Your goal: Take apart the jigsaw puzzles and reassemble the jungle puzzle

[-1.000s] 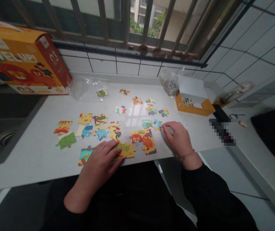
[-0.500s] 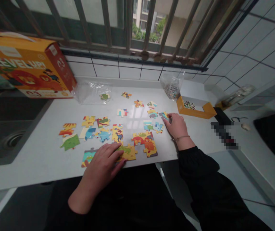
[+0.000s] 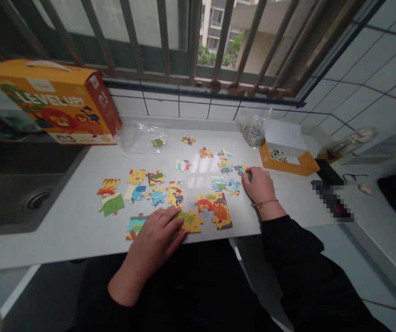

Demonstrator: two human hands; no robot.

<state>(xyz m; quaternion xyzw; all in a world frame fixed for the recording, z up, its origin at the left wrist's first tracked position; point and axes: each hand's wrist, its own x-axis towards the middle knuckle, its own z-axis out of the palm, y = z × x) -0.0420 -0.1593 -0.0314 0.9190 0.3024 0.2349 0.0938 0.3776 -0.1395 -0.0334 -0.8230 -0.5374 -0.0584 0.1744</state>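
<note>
My left hand (image 3: pixel 156 237) lies near the front edge of the counter, fingers stretched out and resting on a yellow puzzle piece (image 3: pixel 191 222) with a green animal on it. Its knuckles partly cover a teal puzzle piece (image 3: pixel 135 227). My right hand (image 3: pixel 259 184) is closed, its curled fingertips at the right edge of a grey-blue puzzle piece (image 3: pixel 241 169). Left of that hand lie joined light blue pieces (image 3: pixel 226 185). A joined lion section (image 3: pixel 221 213) sits between my hands, touching or almost touching the yellow piece. Several loose pieces are spread farther left, among them a green piece (image 3: pixel 112 205).
An orange puzzle box (image 3: pixel 73 103) stands back left beside the sink (image 3: pixel 63 175). Clear plastic (image 3: pixel 139 137) lies by it. At the back right are a bag of small pieces (image 3: pixel 254 131) and an open orange tray box (image 3: pixel 290 167). Barred windows rise behind.
The whole view has shifted, with everything sitting slightly farther right and lower. Both hands keep nearly the same places on the counter, and the pieces look unmoved.
</note>
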